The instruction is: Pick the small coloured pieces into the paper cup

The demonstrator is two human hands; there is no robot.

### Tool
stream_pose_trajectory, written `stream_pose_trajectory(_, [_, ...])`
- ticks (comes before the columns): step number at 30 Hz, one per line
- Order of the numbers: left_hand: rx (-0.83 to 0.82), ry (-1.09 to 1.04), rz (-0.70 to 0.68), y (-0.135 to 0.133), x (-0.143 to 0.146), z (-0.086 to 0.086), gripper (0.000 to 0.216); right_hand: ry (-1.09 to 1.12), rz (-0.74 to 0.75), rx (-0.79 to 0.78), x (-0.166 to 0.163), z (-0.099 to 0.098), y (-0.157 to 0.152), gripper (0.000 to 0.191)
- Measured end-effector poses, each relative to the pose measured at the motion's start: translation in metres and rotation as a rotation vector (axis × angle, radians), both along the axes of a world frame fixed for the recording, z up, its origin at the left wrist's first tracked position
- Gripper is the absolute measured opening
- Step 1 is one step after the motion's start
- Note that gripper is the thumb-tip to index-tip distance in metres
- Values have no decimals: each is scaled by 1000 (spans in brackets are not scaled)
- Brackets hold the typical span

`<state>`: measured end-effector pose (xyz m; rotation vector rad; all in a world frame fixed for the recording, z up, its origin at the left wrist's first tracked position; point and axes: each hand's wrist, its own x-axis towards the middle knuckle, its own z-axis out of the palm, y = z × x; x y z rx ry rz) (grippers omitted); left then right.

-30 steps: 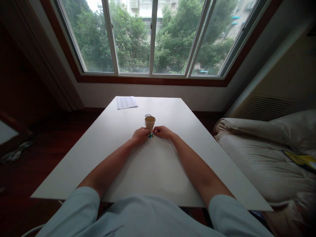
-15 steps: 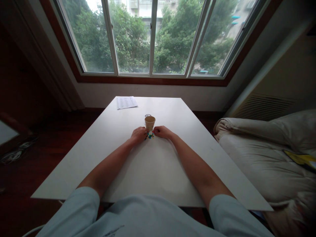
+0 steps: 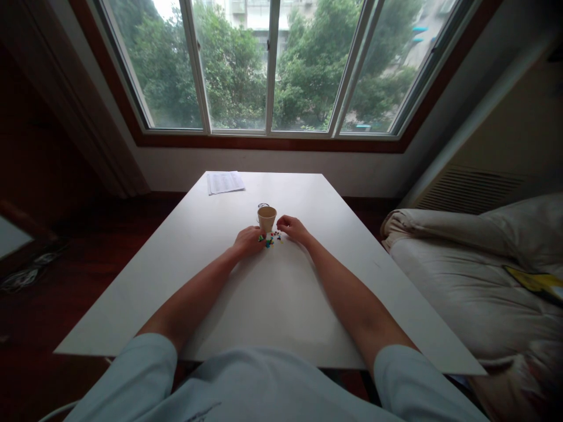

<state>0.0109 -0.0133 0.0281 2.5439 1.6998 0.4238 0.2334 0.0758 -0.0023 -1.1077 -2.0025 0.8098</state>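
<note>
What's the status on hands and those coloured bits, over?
Left hand at the coloured bits, right hand beside the cup. Bits loose on the table before the cup. Grips too small to tell.

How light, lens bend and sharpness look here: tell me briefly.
Head view: daylight from the window leaves the room's sides dark; the wide lens bows its frames and the edges of the table; the coloured bits between the left hand and right hand are too small to resolve.
</note>
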Motion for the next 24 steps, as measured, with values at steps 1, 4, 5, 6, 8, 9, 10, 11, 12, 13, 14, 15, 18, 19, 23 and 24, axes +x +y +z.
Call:
stream_pose_trajectory(1, [-4, -1, -1, 0, 1, 0, 19, 29, 13, -26, -1, 0, 0, 21])
stream_pose_trajectory(4, [-15, -5, 2, 0, 2, 0, 19, 114, 57, -80, -3, 3, -1, 24])
stream_pose_trajectory(5, [-17, -7, 3, 0, 2, 0, 18, 139, 67, -87, -4, 5, -2, 25])
stream_pose_trajectory(6, [-18, -9, 1, 0, 2, -1, 18, 164, 72, -89, -4, 7, -3, 27])
stream_pose_trajectory(8, [-12, -15, -3, 0, 2, -1, 17, 225, 74, -88, -6, 13, -5, 29])
stream_pose_trajectory(9, [-10, -18, -2, 0, 2, -2, 16, 261, 69, -89, -7, 15, -6, 30])
stream_pose_trajectory(10, [-9, -21, -2, 0, 3, -2, 16, 294, 62, -93, -8, 18, -7, 30])
stream_pose_trajectory(11, [-8, -25, -3, 0, 3, -2, 16, 326, 52, -99, -9, 20, -8, 31])
stream_pose_trajectory(12, [-7, -28, -4, 0, 3, -2, 16, 357, 42, -106, -10, 22, -9, 32])
stream_pose_trajectory(13, [-8, -31, -3, 0, 3, -2, 16, 386, 34, -114, -11, 24, -10, 32])
stream_pose_trajectory(14, [-10, -35, -2, -1, 3, -2, 18, 413, 25, -121, -12, 26, -10, 32])
stream_pose_trajectory(15, [-11, -40, 4, -1, 4, -2, 20, 441, 16, -127, -13, 27, -11, 31])
stream_pose_trajectory(18, [-21, -48, 17, -1, 4, -2, 22, 527, -1, -149, -15, 33, -14, 29])
stream_pose_trajectory(19, [-23, -50, 11, -1, 4, -2, 21, 553, -1, -166, -16, 35, -15, 28])
stream_pose_trajectory(23, [-25, -62, -13, 0, 3, -2, 18, 604, 31, -236, -21, 43, -19, 28])
stream_pose_trajectory(24, [-22, -65, -14, 1, 3, -3, 18, 607, 42, -246, -22, 45, -21, 29])
